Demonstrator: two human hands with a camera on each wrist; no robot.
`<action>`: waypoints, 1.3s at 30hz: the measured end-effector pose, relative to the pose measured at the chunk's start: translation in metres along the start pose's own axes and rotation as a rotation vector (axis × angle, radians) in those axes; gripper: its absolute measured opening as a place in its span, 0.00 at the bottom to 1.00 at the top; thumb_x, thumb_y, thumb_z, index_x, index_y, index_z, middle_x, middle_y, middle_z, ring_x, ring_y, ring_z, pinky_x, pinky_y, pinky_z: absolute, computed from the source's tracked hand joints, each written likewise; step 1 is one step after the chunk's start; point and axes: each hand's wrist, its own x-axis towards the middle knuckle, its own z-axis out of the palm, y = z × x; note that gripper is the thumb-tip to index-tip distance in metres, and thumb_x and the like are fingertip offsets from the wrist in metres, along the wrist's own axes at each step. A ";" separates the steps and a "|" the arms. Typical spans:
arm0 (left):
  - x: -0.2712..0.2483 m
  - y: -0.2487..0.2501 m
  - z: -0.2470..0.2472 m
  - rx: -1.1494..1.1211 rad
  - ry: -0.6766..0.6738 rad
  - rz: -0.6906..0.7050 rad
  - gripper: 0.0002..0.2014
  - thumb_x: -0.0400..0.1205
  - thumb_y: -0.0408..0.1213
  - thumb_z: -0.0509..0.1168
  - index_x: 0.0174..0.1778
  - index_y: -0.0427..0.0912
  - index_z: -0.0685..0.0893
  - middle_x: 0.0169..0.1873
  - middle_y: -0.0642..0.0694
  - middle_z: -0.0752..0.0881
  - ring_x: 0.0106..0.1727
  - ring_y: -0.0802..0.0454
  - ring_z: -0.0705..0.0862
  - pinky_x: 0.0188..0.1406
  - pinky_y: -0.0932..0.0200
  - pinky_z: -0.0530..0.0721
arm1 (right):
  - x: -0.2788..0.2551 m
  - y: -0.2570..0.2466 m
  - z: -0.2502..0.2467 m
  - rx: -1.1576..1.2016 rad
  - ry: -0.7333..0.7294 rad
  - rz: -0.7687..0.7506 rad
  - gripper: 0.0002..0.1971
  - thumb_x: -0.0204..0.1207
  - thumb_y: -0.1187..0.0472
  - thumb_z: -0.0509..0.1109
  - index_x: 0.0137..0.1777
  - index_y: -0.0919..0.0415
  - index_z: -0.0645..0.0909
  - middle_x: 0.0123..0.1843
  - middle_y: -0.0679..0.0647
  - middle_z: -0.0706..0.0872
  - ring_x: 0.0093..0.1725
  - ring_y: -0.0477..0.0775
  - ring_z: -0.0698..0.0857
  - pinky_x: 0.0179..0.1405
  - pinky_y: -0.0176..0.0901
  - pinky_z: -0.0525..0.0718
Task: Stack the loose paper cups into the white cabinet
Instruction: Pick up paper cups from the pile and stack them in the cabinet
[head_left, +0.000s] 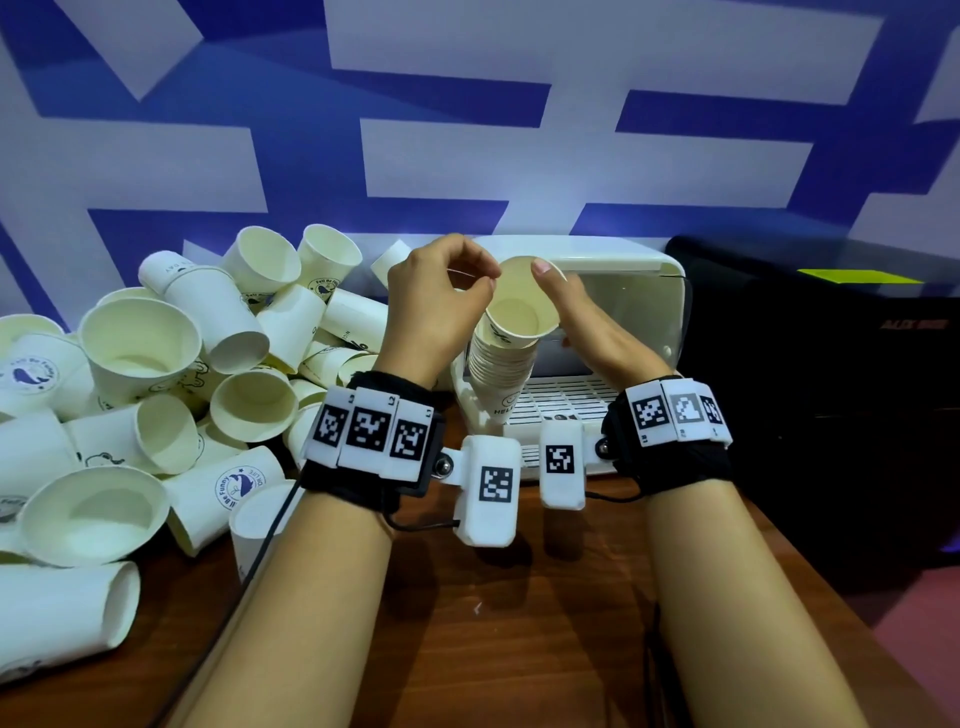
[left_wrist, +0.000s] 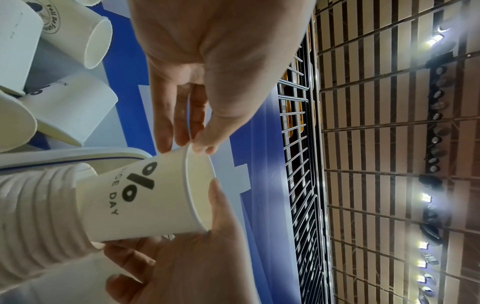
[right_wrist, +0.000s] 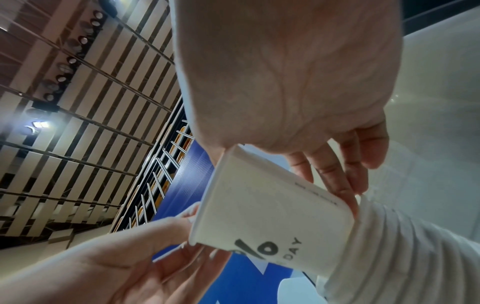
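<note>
Judging by the table (head_left: 545, 613), most of the job is still ahead. A big heap of loose cups (head_left: 156, 364) covers its left half, lying on their sides, upright and jumbled over one another, reaching back to the blue-and-white wall (head_left: 467, 156). None of these is nested yet.

To the right of the heap stands the white cabinet (head_left: 623, 260), its front open toward the person, with a slotted shelf (head_left: 566, 400) showing inside. No cups can be seen stored on that shelf; part of the interior is hidden behind the hands, so I cannot say it holds nothing at all. A black box (head_left: 831, 389) sits just beside the cabinet on its right.

In front of the cabinet's opening is the one finished piece of work: a tall stack of nested cups (head_left: 501, 369), many rims deep, tilted with its mouth toward the person. It has not yet gone into the cabinet.

The top cup (left_wrist: 155, 197), printed with "DAY", sits only partly sunk into the stack, much of its wall still showing. The right hand (head_left: 587, 322) has its fingers curled round this cup, thumb up at the rim. The left hand (head_left: 436, 306) pinches the opposite rim between thumb and fingertips, the other fingers loosely bent.

So the step in hand looks like seating this cup; the heap and the placing remain.
</note>
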 end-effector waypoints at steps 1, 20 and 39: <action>0.000 -0.002 0.001 0.003 0.000 -0.004 0.05 0.77 0.31 0.70 0.42 0.46 0.86 0.37 0.57 0.87 0.41 0.62 0.86 0.49 0.61 0.87 | 0.002 0.000 0.001 -0.025 0.010 0.003 0.43 0.74 0.24 0.48 0.77 0.56 0.65 0.74 0.53 0.75 0.69 0.53 0.76 0.71 0.58 0.73; -0.011 -0.044 0.027 0.143 -0.084 -0.227 0.05 0.79 0.34 0.71 0.46 0.47 0.92 0.45 0.50 0.90 0.42 0.54 0.87 0.50 0.54 0.88 | 0.027 0.035 0.022 -0.138 0.093 0.079 0.14 0.83 0.49 0.65 0.50 0.61 0.75 0.47 0.61 0.84 0.47 0.61 0.84 0.51 0.58 0.85; -0.005 -0.034 0.036 -0.111 -0.418 -0.503 0.29 0.84 0.47 0.64 0.79 0.42 0.67 0.74 0.43 0.74 0.72 0.46 0.74 0.75 0.48 0.72 | 0.029 0.031 0.013 0.365 0.181 0.175 0.10 0.80 0.71 0.67 0.55 0.80 0.80 0.52 0.70 0.84 0.54 0.60 0.84 0.68 0.52 0.82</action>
